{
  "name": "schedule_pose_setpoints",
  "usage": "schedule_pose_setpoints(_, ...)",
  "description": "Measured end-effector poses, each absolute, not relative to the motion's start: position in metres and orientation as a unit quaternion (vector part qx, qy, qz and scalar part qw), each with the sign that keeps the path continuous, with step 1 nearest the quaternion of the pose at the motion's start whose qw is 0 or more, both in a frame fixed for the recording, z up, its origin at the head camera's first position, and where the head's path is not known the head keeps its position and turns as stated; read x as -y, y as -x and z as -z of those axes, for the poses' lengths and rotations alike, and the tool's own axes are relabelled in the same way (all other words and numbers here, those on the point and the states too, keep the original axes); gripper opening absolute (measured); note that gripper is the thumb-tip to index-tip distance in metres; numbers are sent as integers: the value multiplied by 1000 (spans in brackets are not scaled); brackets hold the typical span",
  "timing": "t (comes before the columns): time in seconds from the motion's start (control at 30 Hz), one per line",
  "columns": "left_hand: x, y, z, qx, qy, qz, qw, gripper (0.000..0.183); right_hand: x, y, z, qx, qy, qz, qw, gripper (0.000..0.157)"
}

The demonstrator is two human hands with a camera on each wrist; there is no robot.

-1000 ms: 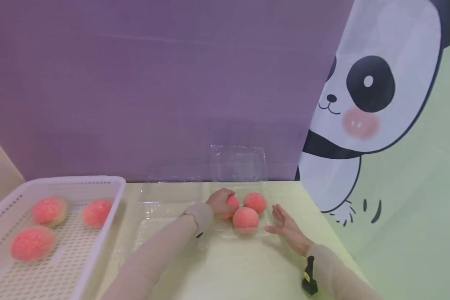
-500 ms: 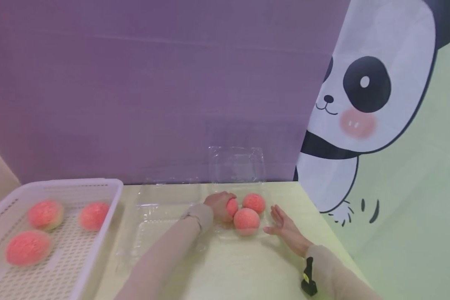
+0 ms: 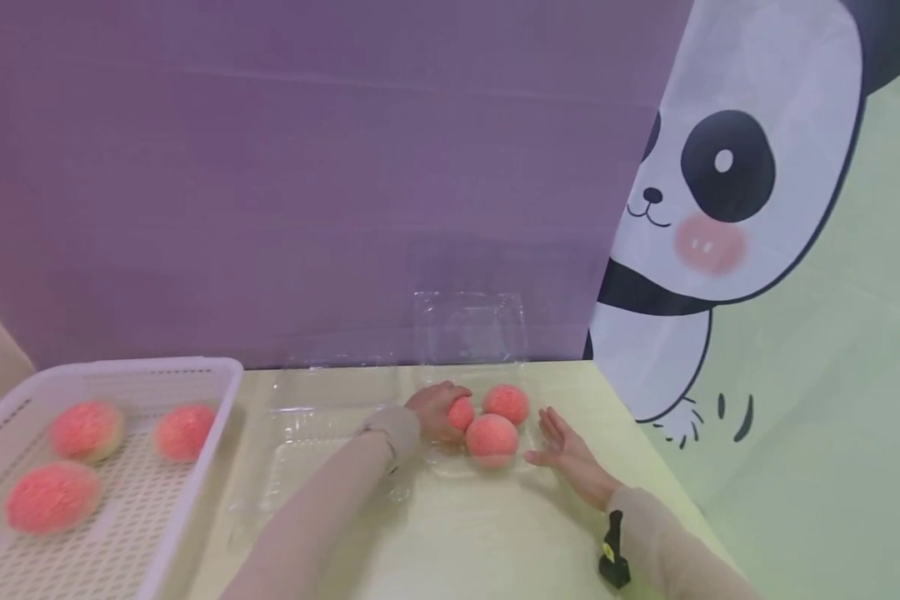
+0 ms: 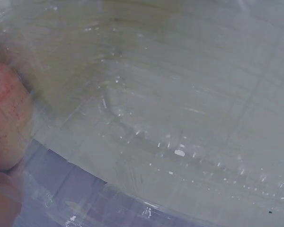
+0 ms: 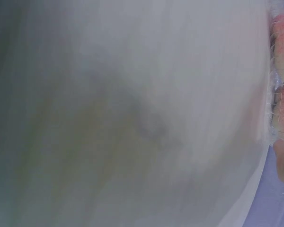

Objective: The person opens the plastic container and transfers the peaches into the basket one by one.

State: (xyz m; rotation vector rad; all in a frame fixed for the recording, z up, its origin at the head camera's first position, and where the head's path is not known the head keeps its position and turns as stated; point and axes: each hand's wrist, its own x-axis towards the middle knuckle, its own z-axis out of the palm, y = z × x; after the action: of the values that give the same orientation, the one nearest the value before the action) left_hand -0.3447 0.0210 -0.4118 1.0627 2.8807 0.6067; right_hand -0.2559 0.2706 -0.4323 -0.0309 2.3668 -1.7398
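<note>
In the head view my left hand [image 3: 433,412] grips a pink-topped bun [image 3: 461,413] at the left side of an open clear plastic clamshell box [image 3: 470,329]. Its palm side is hidden, and part of the bun is covered by the fingers. Two more pink-topped buns, a rear one [image 3: 506,405] and a front one [image 3: 492,440], sit close against it in the box. My right hand [image 3: 573,458] is held beside the box's right edge with fingers extended and nothing in it. A pink bun [image 4: 7,116] shows at the left edge of the left wrist view.
A white perforated basket [image 3: 142,533] at the left carries three pink-topped buns. Between basket and left forearm lies a second open clear box [image 3: 300,454]. Behind the table [image 3: 465,542] rises a purple wall covering [image 3: 307,208], with a panda picture [image 3: 780,208] at the right.
My left hand has come slightly nearer and covers more of the bun it grips. The right hand stays beside the box. The head view has shifted a little.
</note>
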Motion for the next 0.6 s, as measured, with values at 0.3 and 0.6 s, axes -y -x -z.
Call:
schedule_pose_setpoints(0.3, -13, 345, 404, -895, -356, -268, -11, 65, -268, 257, 431, -802, 9, 588, 104, 93)
schedule_pose_setpoints(0.6, -13, 343, 389, -889, -327, -320, -29, 67, -270, 259, 434, -806, 10, 583, 105, 94)
